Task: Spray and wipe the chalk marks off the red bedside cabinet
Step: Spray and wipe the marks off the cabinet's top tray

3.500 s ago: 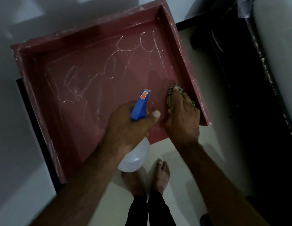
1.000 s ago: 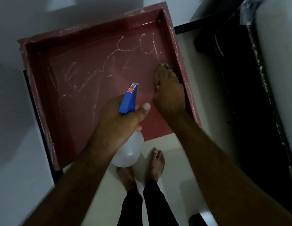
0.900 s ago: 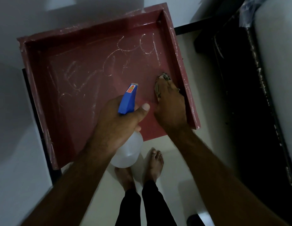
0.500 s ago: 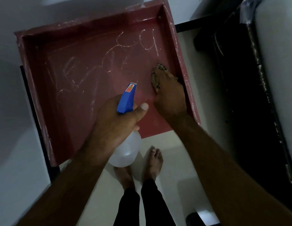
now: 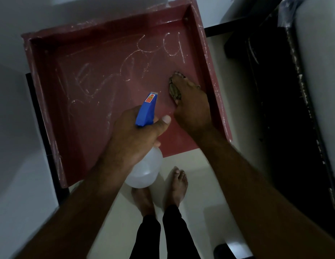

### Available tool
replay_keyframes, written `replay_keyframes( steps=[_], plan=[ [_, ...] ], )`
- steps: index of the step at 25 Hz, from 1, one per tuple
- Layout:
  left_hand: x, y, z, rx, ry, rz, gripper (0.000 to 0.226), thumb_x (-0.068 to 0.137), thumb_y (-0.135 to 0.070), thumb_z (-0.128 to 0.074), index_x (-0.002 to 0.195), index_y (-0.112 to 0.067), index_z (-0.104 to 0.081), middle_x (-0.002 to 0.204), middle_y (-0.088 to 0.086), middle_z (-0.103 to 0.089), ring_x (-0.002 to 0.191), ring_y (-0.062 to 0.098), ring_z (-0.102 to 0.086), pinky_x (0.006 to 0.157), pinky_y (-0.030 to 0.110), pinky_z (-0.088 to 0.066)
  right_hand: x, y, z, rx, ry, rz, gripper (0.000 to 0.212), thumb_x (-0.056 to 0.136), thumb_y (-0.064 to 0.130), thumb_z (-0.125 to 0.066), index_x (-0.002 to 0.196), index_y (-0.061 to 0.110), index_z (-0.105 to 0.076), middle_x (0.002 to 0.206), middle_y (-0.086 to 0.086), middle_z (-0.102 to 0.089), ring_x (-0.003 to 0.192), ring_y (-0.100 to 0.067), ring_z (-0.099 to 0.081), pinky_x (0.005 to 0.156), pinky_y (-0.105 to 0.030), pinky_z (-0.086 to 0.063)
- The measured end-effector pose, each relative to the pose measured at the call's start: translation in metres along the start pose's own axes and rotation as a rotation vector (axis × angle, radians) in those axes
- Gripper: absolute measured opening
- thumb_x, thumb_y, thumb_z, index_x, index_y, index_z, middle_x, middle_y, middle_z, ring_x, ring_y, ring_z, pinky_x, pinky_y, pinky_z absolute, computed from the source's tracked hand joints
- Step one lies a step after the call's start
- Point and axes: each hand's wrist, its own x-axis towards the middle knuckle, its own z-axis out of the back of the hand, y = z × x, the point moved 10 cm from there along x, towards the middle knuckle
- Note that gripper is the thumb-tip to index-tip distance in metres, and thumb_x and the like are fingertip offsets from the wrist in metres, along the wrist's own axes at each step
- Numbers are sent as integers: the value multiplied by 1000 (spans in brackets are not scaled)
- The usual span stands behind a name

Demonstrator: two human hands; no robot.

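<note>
Red cabinet (image 5: 82, 131) smeared with chalk marks (image 5: 133, 58), left hand (image 5: 133, 141) gripping spray bottle (image 5: 147, 110), right hand (image 5: 193, 107) flat on cloth (image 5: 173, 90)

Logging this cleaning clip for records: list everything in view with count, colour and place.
red bedside cabinet: one, red, centre, against the wall.
chalk marks: many, white, across the cabinet's top.
spray bottle: one, blue head, translucent body, above the cabinet's near edge.
cloth: one, checked, on the cabinet top by its right rim.
dark furniture: one, black, far right.
left hand: one, grips the spray bottle.
right hand: one, presses the cloth.
feet: two, bare, on the pale floor.
</note>
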Motion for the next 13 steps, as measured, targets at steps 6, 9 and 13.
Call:
replay_keyframes(
  steps=[6,9,13],
  plan=[
    [1,2,5,-12,0,-16,27,86,-43,-73,80,-24,-54,68,-6,-61,60,10,-71,55,16,-44,-53,-3,-5,-5,2,2,66,85,-6,-63,148,12,-55,152,-9,-56,143,-26,-50,116,-54,-43],
    [2,7,6,-34,-4,-4,28,85,-40,-75,79,-23,-54,67,-6,-61,63,15,-73,56,19,-46,-24,4,-8,-22,-17,30,68,84,-7,-64,149,11,-55,151,-9,-57,142,-25,-51,117,-51,-43],
    [1,9,7,-52,1,4,28,85,-39,-76,79,-22,-54,68,-6,-60,61,13,-71,46,10,-44,-23,9,-6,-28,-5,64,66,85,-7,-65,148,8,-55,151,-12,-57,142,-27,-52,120,-47,-41]
  ],
)
